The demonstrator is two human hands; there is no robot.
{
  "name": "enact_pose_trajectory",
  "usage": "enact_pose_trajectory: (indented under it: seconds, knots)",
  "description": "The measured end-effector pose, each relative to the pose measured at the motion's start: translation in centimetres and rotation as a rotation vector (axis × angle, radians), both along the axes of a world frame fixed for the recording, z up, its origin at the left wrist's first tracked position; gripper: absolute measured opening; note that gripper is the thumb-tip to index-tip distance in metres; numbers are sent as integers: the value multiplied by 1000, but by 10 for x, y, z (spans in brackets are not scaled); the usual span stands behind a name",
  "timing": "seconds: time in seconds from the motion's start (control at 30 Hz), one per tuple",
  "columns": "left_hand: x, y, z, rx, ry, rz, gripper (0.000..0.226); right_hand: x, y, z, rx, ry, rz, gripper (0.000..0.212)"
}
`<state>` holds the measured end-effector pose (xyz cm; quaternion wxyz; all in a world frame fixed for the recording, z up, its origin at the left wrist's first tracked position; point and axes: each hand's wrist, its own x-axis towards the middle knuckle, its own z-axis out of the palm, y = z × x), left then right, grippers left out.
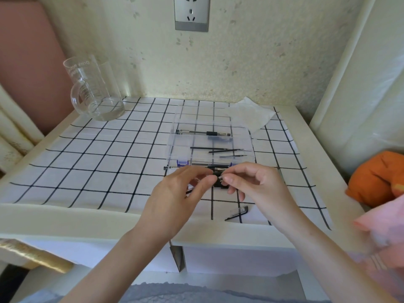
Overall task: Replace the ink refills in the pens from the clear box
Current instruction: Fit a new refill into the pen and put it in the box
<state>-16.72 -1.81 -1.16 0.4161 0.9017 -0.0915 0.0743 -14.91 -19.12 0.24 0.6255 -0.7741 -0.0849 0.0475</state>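
Both hands meet just near of the clear box [209,138]: the left hand [175,200] and right hand [255,184] pinch a black pen part [219,179] between fingertips, mostly hidden. Inside the box lie a pen [203,133] and loose refills [218,149]. A cap [238,212] lies near right. The jug [94,88] at far left bears faint, unreadable print.

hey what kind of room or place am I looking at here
Probably a home room, perhaps a bedroom, with a small white table pushed against a papered wall. Clues: the checked cloth spread over it, a glass jug in the corner, a wall socket above, and soft orange fabric to the right.
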Motion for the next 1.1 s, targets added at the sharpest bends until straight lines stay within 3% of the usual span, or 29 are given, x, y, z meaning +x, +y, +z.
enact_pose_trajectory:
  seconds: [0.17,0.3,0.4,0.6,0.8,0.9,1.1]
  knots:
    - [0,2,2,-14,78,10,2,0,0,-1,-2,-1,-24,9]
    - [-1,3,2,-40,12,65,21,0,-1,-2,-9,-3,-28,8]
    - [-2,1,5,-24,78,46,34,0,-1,-2,-8,-5,-35,8]
    - [0,3,1,-58,100,37,3,0,-1,-4,-20,-17,-47,9]
    - [-1,2,2,-84,69,64,25,2,-1,-6,0,-3,-65,6]
    - [0,2,1,-72,120,31,9,3,-2,-8,4,10,-70,6]
    - [1,4,2,-158,97,64,8,5,-3,-10,-19,14,-61,8]
